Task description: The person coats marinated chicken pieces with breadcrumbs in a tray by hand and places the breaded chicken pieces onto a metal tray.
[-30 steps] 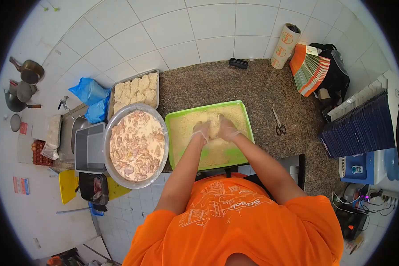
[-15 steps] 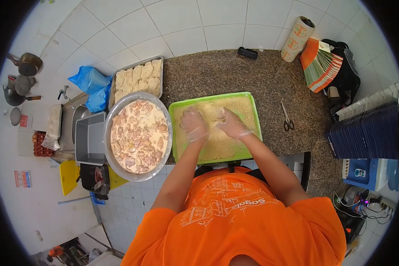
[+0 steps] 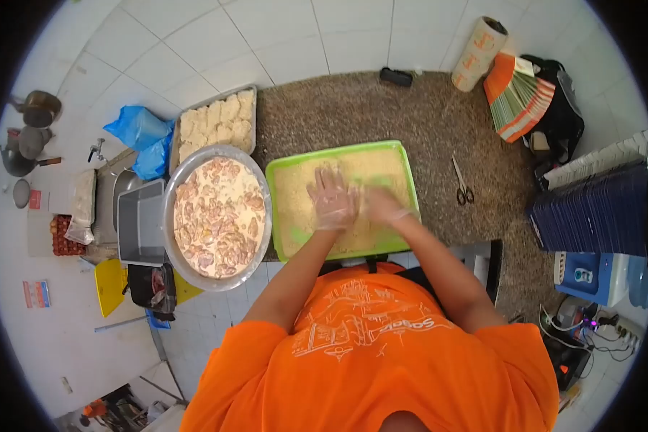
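Scissors (image 3: 461,184) and a small black case (image 3: 396,77) lie on the speckled counter (image 3: 331,111).

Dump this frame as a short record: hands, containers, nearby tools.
left hand: clear-gloved, palm down, fingers spread, at the crumbs
right hand: beside left hand, motion-blurred, finger pose unclear
green tray: under both hands, holds crumbs
metal bowl: left of green tray, holds raw-looking pieces in pale liquid
metal tray: behind bowl, holds crumb-coated pieces
scissors: on counter, right of green tray
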### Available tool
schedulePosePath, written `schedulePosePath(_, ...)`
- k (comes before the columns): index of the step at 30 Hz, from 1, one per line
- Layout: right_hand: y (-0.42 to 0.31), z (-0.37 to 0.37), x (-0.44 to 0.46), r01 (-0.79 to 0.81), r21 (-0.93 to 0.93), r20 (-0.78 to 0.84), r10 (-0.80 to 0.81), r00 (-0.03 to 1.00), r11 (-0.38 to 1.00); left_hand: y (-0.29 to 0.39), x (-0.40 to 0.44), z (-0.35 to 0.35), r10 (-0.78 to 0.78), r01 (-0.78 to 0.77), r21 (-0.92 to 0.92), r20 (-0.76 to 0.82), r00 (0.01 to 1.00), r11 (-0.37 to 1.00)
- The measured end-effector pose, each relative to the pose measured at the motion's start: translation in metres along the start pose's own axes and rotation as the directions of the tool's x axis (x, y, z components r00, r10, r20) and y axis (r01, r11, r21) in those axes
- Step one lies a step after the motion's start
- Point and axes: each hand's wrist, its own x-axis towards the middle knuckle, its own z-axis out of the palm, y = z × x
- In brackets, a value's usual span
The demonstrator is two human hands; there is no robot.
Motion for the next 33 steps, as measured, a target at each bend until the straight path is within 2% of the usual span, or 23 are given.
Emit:
schedulePosePath(2,-0.044,-0.013,-0.002,-0.056,0.066,-0.006,0.057,0.998,0.996,-0.021,0.012,0.027,-0.011,0.011,-0.040,-0.001,1.000,0.999)
schedulePosePath(3,-0.065,-0.015,-0.003,-0.124,0.140,0.006,0.125,0.992,0.982,-0.038,0.024,0.047,-0.103,0.105,-0.451,0.029,0.994,0.886)
schedulePosePath(4,-0.069,-0.008,0.006,-0.121,0.145,-0.007,0.123,0.992,0.982,-0.047,0.036,0.041,-0.165,0.173,-0.776,0.090,0.982,0.606)
schedulePosePath(7,-0.082,0.003,0.015,-0.162,0.200,-0.034,0.172,0.985,0.966,-0.066,0.019,-0.022,-0.191,0.118,-0.740,-0.014,0.982,0.662)
schedulePosePath(8,-0.090,-0.009,0.010,-0.142,0.337,-0.067,0.175,0.982,0.931,-0.066,0.012,-0.037,-0.196,0.117,-0.743,-0.019,0.980,0.659)
schedulePosePath(9,-0.098,-0.023,0.004,-0.116,0.465,-0.095,0.180,0.979,0.878,-0.066,0.003,-0.050,-0.330,0.322,-0.588,0.098,0.939,0.742)
schedulePosePath(10,-0.106,-0.045,-0.001,-0.108,0.451,-0.093,0.167,0.982,0.886,-0.067,0.000,-0.056,-0.476,0.507,-0.395,0.183,0.860,0.766)
schedulePosePath(11,-0.116,-0.068,-0.011,-0.070,0.435,-0.044,0.099,0.994,0.898,-0.070,-0.001,-0.056,-0.487,0.518,-0.403,0.183,0.854,0.755)
schedulePosePath(13,-0.117,-0.077,-0.018,-0.038,0.422,0.016,0.034,0.999,0.906,-0.078,-0.003,-0.054,-0.570,0.687,-0.567,0.408,0.714,0.455)
schedulePosePath(16,-0.094,-0.069,0.007,-0.033,0.302,0.004,0.033,0.999,0.953,-0.134,0.023,0.057,-0.598,0.687,-0.583,0.383,0.704,0.434)
schedulePosePath(18,-0.061,-0.032,0.049,-0.257,0.150,-0.280,0.291,0.915,0.955,-0.125,0.040,0.044,-0.530,0.662,-0.578,0.412,0.741,0.476)
schedulePosePath(19,-0.059,-0.027,0.059,-0.256,0.145,-0.271,0.288,0.918,0.956,-0.118,0.048,0.029,-0.458,0.632,-0.570,0.436,0.775,0.525)
schedulePosePath(22,-0.079,-0.030,0.074,-0.205,0.053,-0.122,0.210,0.970,0.977,-0.106,0.061,0.005,-0.213,0.503,-0.545,0.508,0.835,0.671)
schedulePosePath(23,-0.087,-0.046,0.072,-0.247,0.112,0.116,0.234,0.965,0.963,-0.106,0.054,0.010,-0.210,0.504,-0.541,0.514,0.832,0.673)
schedulePosePath(24,-0.093,-0.061,0.071,-0.297,0.159,0.342,0.230,0.911,0.941,-0.111,0.047,0.029,-0.154,0.389,-0.603,0.404,0.902,0.696)
schedulePosePath(25,-0.088,-0.064,0.068,-0.300,0.161,0.337,0.233,0.912,0.940,-0.107,0.041,0.024,-0.095,0.264,-0.653,0.282,0.955,0.710)
schedulePosePath(26,-0.082,-0.063,0.058,-0.195,0.161,0.336,0.132,0.933,0.968,-0.100,0.032,0.022,-0.089,0.259,-0.652,0.282,0.955,0.712)
schedulePosePath(28,-0.071,-0.052,0.031,-0.099,0.170,0.354,0.032,0.935,0.980,-0.061,0.003,-0.027,-0.370,0.359,-0.317,0.029,0.929,0.878)
schedulePosePath(29,-0.068,-0.046,0.014,-0.035,0.233,0.186,-0.009,0.982,0.972,-0.056,-0.003,-0.024,-0.373,0.369,-0.310,0.047,0.927,0.876)
schedulePosePath(30,-0.065,-0.044,0.004,0.038,0.281,0.008,-0.042,0.999,0.959,-0.052,-0.007,-0.020,-0.332,0.317,-0.149,-0.084,0.940,0.937)
schedulePosePath(31,-0.066,-0.049,-0.004,0.028,0.290,0.026,-0.037,0.999,0.957,-0.049,-0.015,-0.017,-0.264,0.275,0.026,-0.200,0.944,0.961)
schedulePosePath(32,-0.065,-0.060,-0.006,-0.007,0.355,0.040,-0.008,0.999,0.935,-0.048,-0.014,-0.017,-0.270,0.280,0.027,-0.194,0.943,0.959)
schedulePosePath(33,-0.065,-0.068,-0.010,-0.041,0.419,0.055,0.020,0.998,0.907,-0.049,-0.011,-0.020,-0.159,0.170,0.065,-0.146,0.976,0.983)
